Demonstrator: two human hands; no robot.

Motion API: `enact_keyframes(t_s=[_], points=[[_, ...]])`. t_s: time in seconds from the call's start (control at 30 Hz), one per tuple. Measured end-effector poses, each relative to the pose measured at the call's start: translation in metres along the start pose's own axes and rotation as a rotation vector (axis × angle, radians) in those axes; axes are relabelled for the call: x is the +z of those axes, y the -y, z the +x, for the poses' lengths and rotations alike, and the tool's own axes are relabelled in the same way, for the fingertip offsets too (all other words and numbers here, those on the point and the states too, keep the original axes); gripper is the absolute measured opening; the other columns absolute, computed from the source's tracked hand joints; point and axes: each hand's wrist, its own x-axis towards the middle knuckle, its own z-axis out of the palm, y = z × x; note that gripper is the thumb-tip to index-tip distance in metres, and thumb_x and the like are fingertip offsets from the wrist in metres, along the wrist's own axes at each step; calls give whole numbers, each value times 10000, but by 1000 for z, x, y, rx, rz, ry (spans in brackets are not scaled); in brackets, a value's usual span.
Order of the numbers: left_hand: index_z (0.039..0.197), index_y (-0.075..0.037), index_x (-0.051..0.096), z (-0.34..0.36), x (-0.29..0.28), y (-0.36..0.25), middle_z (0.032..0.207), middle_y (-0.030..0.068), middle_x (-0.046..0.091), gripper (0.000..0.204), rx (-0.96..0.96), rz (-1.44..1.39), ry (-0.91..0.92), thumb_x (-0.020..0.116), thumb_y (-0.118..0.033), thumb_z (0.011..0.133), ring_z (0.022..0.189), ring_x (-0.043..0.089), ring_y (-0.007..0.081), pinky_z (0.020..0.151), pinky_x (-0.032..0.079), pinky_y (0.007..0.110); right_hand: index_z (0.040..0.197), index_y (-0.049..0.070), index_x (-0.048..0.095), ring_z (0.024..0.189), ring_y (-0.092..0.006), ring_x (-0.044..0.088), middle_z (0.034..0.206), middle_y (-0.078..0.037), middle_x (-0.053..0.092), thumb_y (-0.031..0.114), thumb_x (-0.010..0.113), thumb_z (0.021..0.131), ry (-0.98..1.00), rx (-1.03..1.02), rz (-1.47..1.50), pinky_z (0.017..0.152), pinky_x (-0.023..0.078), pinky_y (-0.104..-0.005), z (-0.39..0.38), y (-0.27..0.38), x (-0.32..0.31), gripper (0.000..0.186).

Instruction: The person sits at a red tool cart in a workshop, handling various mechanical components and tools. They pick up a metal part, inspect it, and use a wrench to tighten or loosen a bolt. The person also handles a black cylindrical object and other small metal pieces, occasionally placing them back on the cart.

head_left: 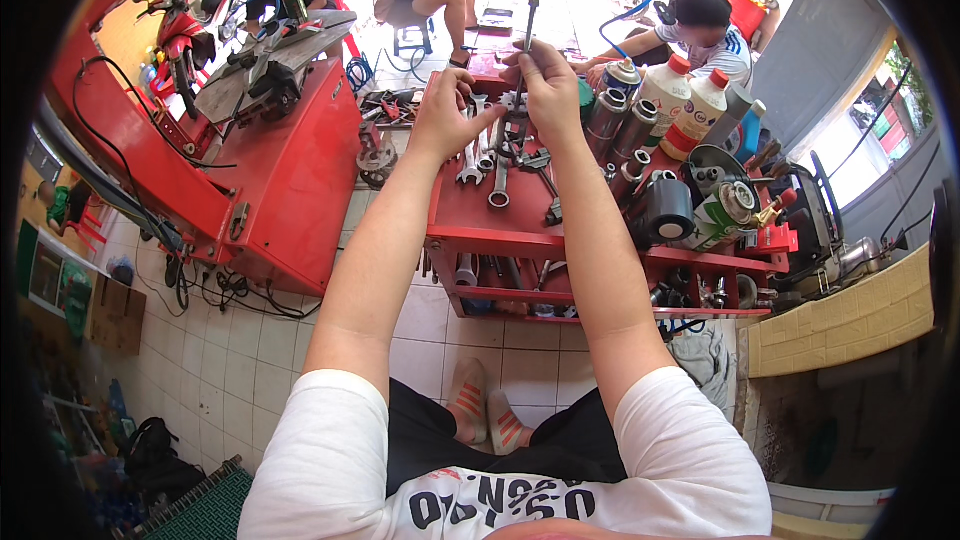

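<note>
My right hand (pixel 552 90) is closed round a long, dark metal rod (pixel 530 28) with a small blocky head, held upright above the red tool cart (pixel 460 216). My left hand (pixel 446 112) is beside it, thumb stretched toward the rod's lower part and fingers loosely bent, with nothing visible in them. Under and between my hands, several wrenches lie on the cart top, among them an open-ended wrench (pixel 470 168) and a ring wrench (pixel 499 192). A dark metal tool (pixel 538 162) lies below my right hand; its kind is unclear.
Metal cylinders (pixel 606 116), a spray can (pixel 622 76), white bottles with red caps (pixel 667 90) and a green-white can (pixel 722 214) crowd the cart's right side. A red machine (pixel 290 180) stands left. Another person (pixel 705 35) works beyond the bottles; two others sit farther back.
</note>
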Motion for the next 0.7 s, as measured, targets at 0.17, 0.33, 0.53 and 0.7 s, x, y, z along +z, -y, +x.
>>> enact_keyframes(t_s=[0.17, 0.33, 0.53, 0.7], points=[[1147, -66, 533, 3, 3, 2, 953, 30, 523, 687, 68, -41, 8, 943, -453, 756, 773, 480, 143, 733, 487, 299, 1260, -18, 646, 877, -154, 709, 1024, -96, 742, 39, 561, 1067, -5, -37, -31, 818, 576, -292, 5, -9, -2, 218], [1142, -34, 550, 2, 5, 1, 949, 89, 566, 378, 2, 5, -13, 780, -173, 877, 777, 551, 195, 740, 500, 346, 1259, -16, 644, 884, -144, 712, 1048, -99, 742, 26, 565, 1065, -17, -8, 28, 809, 578, -284, 3, -6, 0, 214], [1109, -21, 552, 5, 4, 5, 979, 102, 572, 332, -7, -58, -51, 758, -145, 880, 755, 551, 186, 723, 495, 338, 1239, -10, 669, 848, -137, 715, 1023, -88, 745, 1, 560, 1049, -23, -32, 53, 795, 575, -278, 3, -6, 3, 219], [1138, -42, 555, 0, 1, 0, 957, 45, 546, 609, -39, -103, 69, 915, -382, 783, 781, 513, 153, 747, 492, 317, 1230, -10, 669, 849, -134, 710, 1013, -87, 739, 3, 561, 1047, -21, -46, 82, 800, 574, -282, 1, -7, 3, 212]])
